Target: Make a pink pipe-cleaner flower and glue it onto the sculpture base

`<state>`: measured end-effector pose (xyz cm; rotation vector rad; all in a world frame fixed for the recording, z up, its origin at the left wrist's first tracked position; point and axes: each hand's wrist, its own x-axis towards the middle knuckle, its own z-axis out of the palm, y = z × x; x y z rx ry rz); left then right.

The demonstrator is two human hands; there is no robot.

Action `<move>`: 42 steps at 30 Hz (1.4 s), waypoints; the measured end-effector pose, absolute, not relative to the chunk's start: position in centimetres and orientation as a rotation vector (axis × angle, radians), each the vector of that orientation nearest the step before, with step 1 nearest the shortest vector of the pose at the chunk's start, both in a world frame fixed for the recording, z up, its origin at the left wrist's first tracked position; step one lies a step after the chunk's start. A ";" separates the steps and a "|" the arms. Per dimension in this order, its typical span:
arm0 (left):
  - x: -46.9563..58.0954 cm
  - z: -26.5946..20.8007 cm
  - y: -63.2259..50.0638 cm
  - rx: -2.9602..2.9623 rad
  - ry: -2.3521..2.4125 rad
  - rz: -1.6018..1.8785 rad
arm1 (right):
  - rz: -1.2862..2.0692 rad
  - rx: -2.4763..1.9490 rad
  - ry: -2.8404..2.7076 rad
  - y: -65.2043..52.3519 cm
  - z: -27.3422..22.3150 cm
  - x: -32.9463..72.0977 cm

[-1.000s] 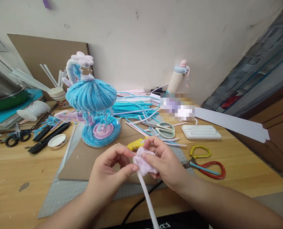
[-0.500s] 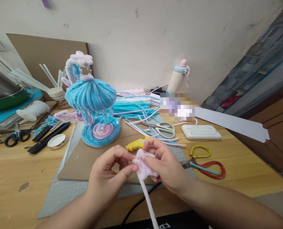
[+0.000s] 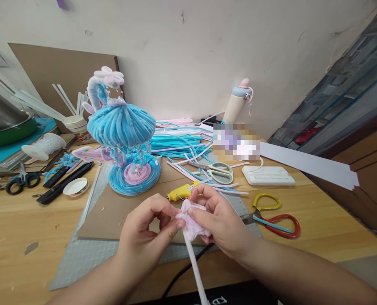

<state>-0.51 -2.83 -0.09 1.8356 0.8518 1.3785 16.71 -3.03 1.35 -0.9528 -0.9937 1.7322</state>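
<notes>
A pale pink piece of bent fuzzy pipe cleaner [image 3: 194, 224] is held between both hands, its long loose end hanging down toward my lap. My right hand [image 3: 218, 216] grips its body, thumb pressed on the front. With thumb and forefinger, my left hand [image 3: 153, 224] pinches its left edge. Just behind lies a yellow glue gun [image 3: 182, 192], partly hidden by my right fingers. Beyond my left hand stands a blue and pink pipe cleaner jellyfish-like lamp shape [image 3: 121, 127] on a round coiled base [image 3: 114, 178].
Brown cardboard [image 3: 105, 216] lies on a grey cutting mat [image 3: 70, 258]. Red-and-yellow scissors [image 3: 279, 224], pale green scissors [image 3: 221, 173] and a white power bank [image 3: 267, 176] are at right. Blue pipe cleaners [image 3: 175, 144] pile at the back. Black scissors [image 3: 23, 180] and a cutter [image 3: 64, 186] lie left.
Hardly anything differs. Both hands keep their hold on the pink pipe cleaner, and its hanging end has swung slightly to the left.
</notes>
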 end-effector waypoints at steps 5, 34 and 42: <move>-0.5 0.2 -3.1 1.726 0.847 1.342 | 1.697 -0.937 -1.017 -2.9 1.5 16.9; -0.6 0.6 -3.3 1.702 0.735 1.476 | 1.808 -0.785 -0.994 -2.6 0.9 17.2; -0.6 1.3 -3.4 1.510 0.779 1.394 | 1.837 -0.761 -0.882 -2.4 0.9 17.1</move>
